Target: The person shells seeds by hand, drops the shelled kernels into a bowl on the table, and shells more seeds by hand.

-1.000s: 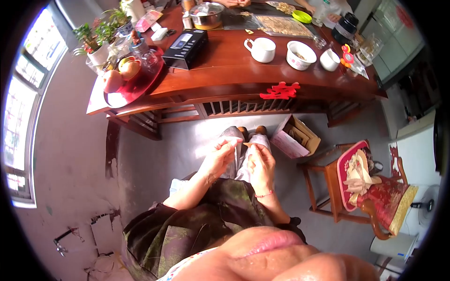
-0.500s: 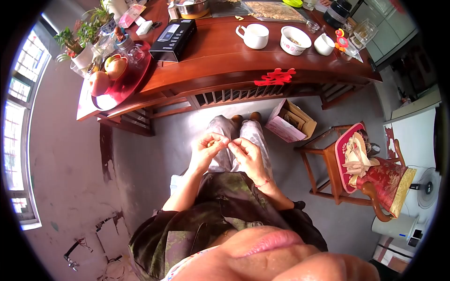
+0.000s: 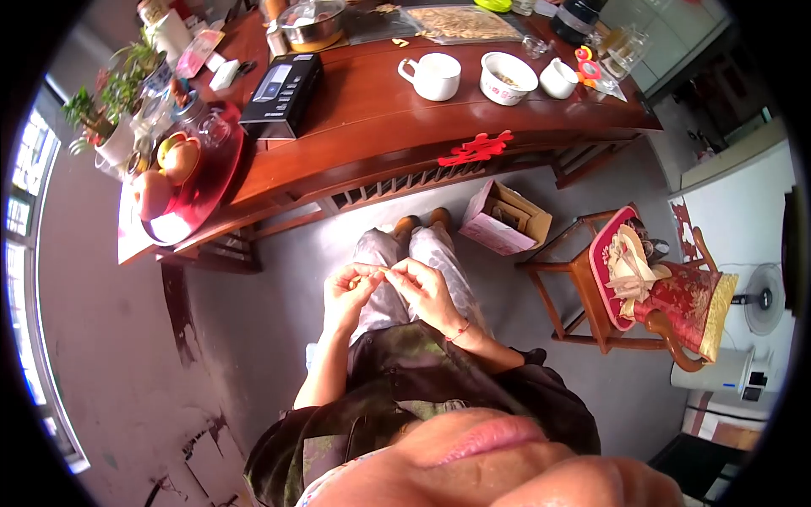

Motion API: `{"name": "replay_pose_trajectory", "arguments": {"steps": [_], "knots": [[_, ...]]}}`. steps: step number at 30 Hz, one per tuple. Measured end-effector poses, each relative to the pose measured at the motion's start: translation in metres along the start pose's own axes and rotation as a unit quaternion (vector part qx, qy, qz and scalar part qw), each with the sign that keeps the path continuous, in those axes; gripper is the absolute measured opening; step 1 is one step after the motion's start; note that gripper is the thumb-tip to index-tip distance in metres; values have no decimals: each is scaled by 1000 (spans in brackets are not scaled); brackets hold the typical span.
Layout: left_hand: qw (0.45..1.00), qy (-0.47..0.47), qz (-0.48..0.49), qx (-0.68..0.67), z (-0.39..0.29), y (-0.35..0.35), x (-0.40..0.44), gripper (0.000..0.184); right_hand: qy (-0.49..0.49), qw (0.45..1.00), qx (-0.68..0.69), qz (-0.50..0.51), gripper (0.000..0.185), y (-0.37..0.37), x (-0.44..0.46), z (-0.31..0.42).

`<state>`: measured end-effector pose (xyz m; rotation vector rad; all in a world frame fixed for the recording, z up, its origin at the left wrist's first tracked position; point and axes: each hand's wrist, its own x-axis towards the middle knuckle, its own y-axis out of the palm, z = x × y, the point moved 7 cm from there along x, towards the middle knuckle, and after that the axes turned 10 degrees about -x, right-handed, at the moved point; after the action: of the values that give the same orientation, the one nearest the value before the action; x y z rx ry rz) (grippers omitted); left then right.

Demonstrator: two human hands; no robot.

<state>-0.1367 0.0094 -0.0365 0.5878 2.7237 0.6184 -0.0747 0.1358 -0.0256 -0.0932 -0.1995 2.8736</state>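
Both hands are held together above my lap, fingertips almost meeting. My left hand [image 3: 346, 294] is closed in a pinch, with its curled fingers around something small and yellowish. My right hand [image 3: 427, 293], a red string on its wrist, pinches a thin yellowish piece [image 3: 384, 270] where the two hands meet. The piece is too small to tell its kind. On the table ahead are a white mug [image 3: 436, 78], a white bowl [image 3: 508, 80] with small bits in it and a small white pitcher [image 3: 558, 79].
A dark red wooden table [image 3: 363, 110] spans the front, holding a black box [image 3: 283, 95], a red fruit tray [image 3: 221, 173] and a flat bag [image 3: 460, 24] of pale pieces. An open cardboard box [image 3: 505, 218] stands on the floor. To the right is a wooden chair [image 3: 583, 279] with cloth on it.
The view has turned slightly, so the table and chair appear shifted left. My hands remain together, fingertips now slightly farther apart, with the yellowish piece showing between them.
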Motion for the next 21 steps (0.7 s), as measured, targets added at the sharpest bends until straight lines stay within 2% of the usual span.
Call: {"name": "replay_pose_trajectory", "arguments": {"steps": [5,10,12,14,16,18,20,21], "knots": [[1000,-3,26,-8,4,6,2,3,21,1000,12,-9,11,-7,-4,-4],[999,-5,45,8,15,16,6,9,21,999,39,-20,11,-16,-12,-10],[997,1,73,16,13,29,4,10,67,995,71,-9,12,-23,-19,-4],[998,-13,51,33,14,30,4,9,59,990,126,-36,14,-27,-22,-5],[997,-11,77,30,18,35,4,7,2,996,64,-58,15,-38,-24,3],[995,-23,89,37,18,43,3,5,-15,998,-2,-53,18,-46,-28,2],[995,-45,84,37,18,48,1,8,-59,996,2,-71,18,-45,-29,-2],[993,-52,93,49,18,47,1,8,-44,997,-9,-57,19,-46,-31,-5]]}}
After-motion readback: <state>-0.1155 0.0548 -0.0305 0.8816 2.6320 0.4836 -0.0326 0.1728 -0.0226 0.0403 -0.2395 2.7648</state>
